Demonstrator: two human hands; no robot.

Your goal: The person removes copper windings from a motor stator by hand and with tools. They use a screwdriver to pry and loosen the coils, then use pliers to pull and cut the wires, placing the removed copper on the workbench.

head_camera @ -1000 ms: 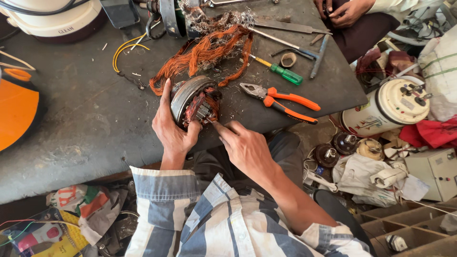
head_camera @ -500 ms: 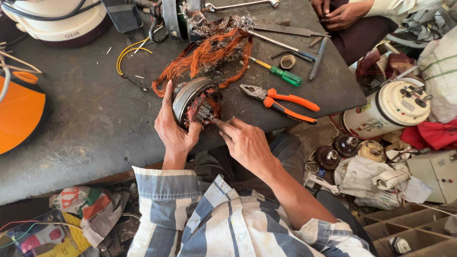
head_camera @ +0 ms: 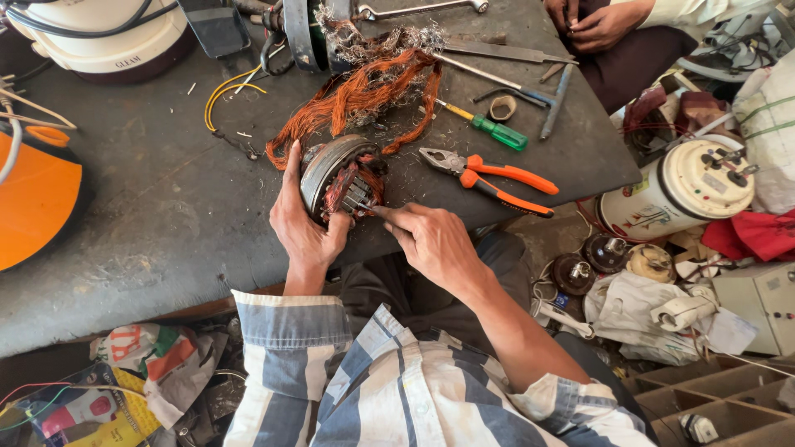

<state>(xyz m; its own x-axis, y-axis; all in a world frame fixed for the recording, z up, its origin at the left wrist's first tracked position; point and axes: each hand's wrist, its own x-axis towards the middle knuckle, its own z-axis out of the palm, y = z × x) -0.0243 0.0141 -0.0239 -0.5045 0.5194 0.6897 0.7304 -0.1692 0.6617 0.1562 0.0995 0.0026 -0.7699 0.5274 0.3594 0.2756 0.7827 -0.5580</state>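
Little has shifted: left hand still grips motor core at worktop edge, fingers clamped on its rim. Right hand, fingers pinched together, picks at copper winding. Stripping step; next pull needs firm hold.

One stator; one pliers; one green screwdriver; two hands.

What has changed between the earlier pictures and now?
Almost nothing. The left hand keeps its hold on the round motor part at the table edge, and the right hand still works at its copper winding with the fingertips. The pliers and screwdriver lie where they were.
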